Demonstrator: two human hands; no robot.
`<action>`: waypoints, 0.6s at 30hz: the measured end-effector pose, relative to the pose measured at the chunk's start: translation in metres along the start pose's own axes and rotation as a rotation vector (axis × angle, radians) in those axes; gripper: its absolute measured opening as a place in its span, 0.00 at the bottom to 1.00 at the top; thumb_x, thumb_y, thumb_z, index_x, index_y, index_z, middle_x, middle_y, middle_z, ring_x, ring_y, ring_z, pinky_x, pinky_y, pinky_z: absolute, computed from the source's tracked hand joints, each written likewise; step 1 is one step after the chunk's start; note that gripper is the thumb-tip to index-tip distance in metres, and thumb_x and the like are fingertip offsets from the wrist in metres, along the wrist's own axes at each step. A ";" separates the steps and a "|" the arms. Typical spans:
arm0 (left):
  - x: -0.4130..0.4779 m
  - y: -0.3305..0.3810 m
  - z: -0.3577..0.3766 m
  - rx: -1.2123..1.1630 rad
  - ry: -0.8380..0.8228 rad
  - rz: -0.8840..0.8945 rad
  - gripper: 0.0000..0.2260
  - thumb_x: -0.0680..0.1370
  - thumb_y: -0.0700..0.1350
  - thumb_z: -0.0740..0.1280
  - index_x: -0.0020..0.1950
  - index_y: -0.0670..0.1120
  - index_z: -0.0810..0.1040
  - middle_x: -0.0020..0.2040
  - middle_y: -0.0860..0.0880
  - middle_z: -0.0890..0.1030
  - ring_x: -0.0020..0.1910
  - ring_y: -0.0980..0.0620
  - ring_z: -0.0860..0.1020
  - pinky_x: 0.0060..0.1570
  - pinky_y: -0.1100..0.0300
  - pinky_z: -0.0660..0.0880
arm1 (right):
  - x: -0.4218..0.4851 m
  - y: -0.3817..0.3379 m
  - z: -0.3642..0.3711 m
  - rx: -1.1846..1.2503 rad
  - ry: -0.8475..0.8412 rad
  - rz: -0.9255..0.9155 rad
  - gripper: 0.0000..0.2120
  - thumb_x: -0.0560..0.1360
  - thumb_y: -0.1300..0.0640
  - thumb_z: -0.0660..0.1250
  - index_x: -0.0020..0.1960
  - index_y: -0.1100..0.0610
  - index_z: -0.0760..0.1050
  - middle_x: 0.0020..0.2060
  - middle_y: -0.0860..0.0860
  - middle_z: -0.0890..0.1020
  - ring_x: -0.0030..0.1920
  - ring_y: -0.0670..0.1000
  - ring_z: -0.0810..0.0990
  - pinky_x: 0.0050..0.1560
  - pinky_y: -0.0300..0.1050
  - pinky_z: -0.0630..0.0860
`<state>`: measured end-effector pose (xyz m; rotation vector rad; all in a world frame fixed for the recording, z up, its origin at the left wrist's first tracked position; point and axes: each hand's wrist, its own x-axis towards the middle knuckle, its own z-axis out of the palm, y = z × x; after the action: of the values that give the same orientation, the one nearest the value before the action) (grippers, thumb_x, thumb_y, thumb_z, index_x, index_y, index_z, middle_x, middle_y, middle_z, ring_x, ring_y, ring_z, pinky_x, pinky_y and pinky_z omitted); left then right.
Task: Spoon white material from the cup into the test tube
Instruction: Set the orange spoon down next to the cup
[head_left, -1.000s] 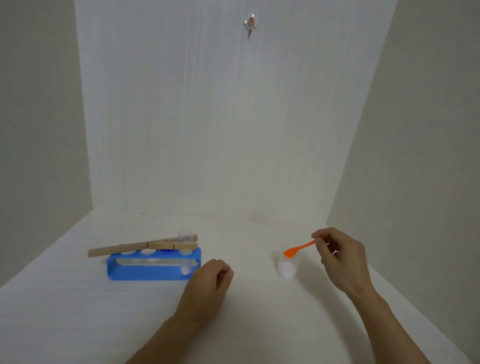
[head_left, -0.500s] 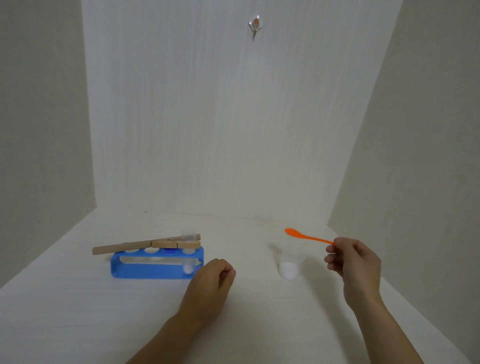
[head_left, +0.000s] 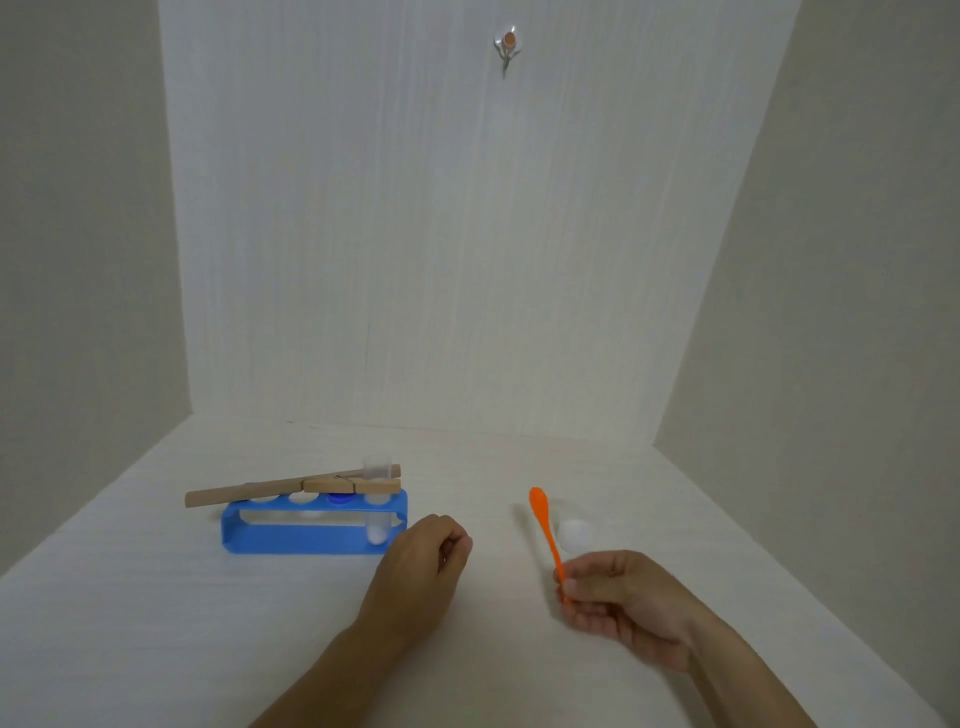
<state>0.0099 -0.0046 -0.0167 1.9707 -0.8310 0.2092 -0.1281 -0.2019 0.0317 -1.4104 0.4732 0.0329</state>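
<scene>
A clear test tube (head_left: 377, 512) with white material at its bottom stands in the right end hole of a blue rack (head_left: 311, 525). A wooden clamp (head_left: 291, 487) grips the tube's top and lies across the rack. A small clear cup (head_left: 574, 534) holds white material to the right. My right hand (head_left: 623, 603) pinches the handle of an orange spoon (head_left: 544, 525), whose bowl points up and away, left of the cup. My left hand (head_left: 421, 571) rests curled on the table just right of the rack, holding nothing.
Pale walls close in the table at the back, left and right. A small hook (head_left: 507, 47) is stuck high on the back wall.
My right hand lifted the spoon out of the cup, swung it up, then drew back toward me and lower. The spoon now points away, left of the cup. The left hand stayed put.
</scene>
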 end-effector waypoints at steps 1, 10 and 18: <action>0.000 0.000 0.000 0.001 0.001 0.002 0.06 0.77 0.45 0.62 0.40 0.50 0.74 0.33 0.55 0.73 0.33 0.56 0.71 0.34 0.66 0.70 | 0.000 0.001 0.001 -0.045 0.009 0.018 0.08 0.66 0.73 0.73 0.45 0.68 0.82 0.35 0.62 0.84 0.31 0.54 0.84 0.36 0.46 0.84; -0.001 0.002 0.000 0.022 -0.002 0.020 0.06 0.78 0.45 0.62 0.40 0.49 0.74 0.34 0.55 0.73 0.34 0.56 0.72 0.35 0.65 0.70 | 0.004 -0.002 0.005 -0.270 0.028 0.107 0.02 0.67 0.69 0.76 0.37 0.64 0.85 0.36 0.63 0.86 0.35 0.56 0.86 0.35 0.45 0.82; -0.001 0.003 0.000 0.050 -0.018 0.032 0.06 0.78 0.45 0.62 0.40 0.51 0.73 0.34 0.57 0.72 0.34 0.56 0.71 0.35 0.69 0.69 | 0.013 -0.005 0.011 -0.336 -0.023 0.154 0.05 0.71 0.66 0.74 0.36 0.63 0.85 0.36 0.60 0.87 0.36 0.55 0.87 0.35 0.44 0.82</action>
<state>0.0070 -0.0046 -0.0149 2.0097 -0.8773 0.2337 -0.1116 -0.1953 0.0333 -1.6965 0.5750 0.2637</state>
